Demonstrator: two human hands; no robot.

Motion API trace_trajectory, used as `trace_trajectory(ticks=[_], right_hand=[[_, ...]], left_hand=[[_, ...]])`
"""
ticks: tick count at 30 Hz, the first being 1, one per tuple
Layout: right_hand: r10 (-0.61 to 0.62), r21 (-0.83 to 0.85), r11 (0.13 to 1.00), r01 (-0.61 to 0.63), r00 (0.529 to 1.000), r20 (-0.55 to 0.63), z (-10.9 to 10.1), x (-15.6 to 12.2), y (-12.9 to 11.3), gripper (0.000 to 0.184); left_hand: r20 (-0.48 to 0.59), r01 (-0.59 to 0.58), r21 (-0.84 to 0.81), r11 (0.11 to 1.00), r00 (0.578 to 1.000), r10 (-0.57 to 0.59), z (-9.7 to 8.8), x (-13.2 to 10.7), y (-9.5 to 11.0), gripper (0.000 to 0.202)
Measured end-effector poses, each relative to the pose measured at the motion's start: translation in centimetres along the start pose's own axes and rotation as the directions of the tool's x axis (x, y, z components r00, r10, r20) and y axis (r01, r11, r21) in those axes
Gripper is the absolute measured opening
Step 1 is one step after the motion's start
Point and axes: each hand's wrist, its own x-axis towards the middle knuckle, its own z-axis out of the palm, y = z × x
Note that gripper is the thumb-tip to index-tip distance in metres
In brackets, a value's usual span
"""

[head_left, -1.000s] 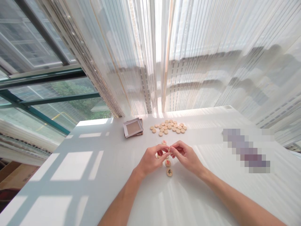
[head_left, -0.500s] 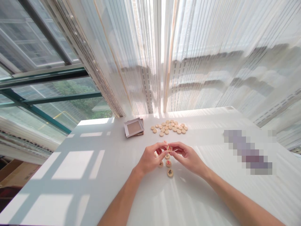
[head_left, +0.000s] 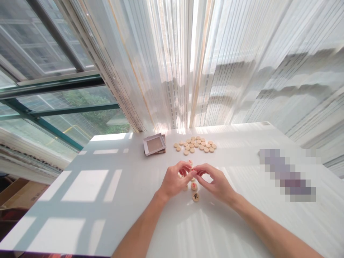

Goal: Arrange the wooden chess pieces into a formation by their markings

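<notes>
I have the left hand (head_left: pixel 174 181) and right hand (head_left: pixel 216 181) pinching one small game piece (head_left: pixel 191 168) between their fingertips over the tabletop (head_left: pixel 113 229), mostly hidden by fingers. If that narrow grip slips, I judge it could drop and knock the red-marked piece (head_left: pixel 194 186); a low left palm might nudge the half-covered pieces (head_left: pixel 185 187) beneath.

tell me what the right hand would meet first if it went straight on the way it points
Probably the small piece the left hand holds, then that hand; the right hand is so close that contact is hard to judge.
</notes>
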Motion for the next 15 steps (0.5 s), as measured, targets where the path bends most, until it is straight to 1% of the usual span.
trace_trajectory(ticks=[3, 7, 11, 15], right_hand=[[-0.041, -0.053, 0.998, 0.040, 0.999, -0.017, 0.29, -0.18, 0.14, 0.013], [-0.077, -0.092, 0.993, 0.075, 0.997, -0.027, 0.45, -0.31, 0.52, 0.014], [-0.109, -0.092, 0.990, 0.106, 0.993, -0.038, 0.40, -0.32, 0.79, 0.019], [-0.094, -0.077, 0.993, 0.091, 0.995, -0.041, 0.21, -0.17, 0.65, 0.018]], left_hand=[[-0.024, 0.006, -0.021, 1.000, 1.000, -0.007, 0.25, -0.05, -0.17, 0.022], [-0.023, 0.005, -0.071, 0.997, 1.000, -0.007, 0.37, -0.12, -0.11, 0.022], [-0.028, -0.029, -0.089, 0.996, 0.999, 0.026, 0.29, -0.18, 0.11, 0.021], [-0.020, -0.044, -0.093, 0.995, 0.999, 0.043, 0.19, -0.16, 0.22, 0.020]])
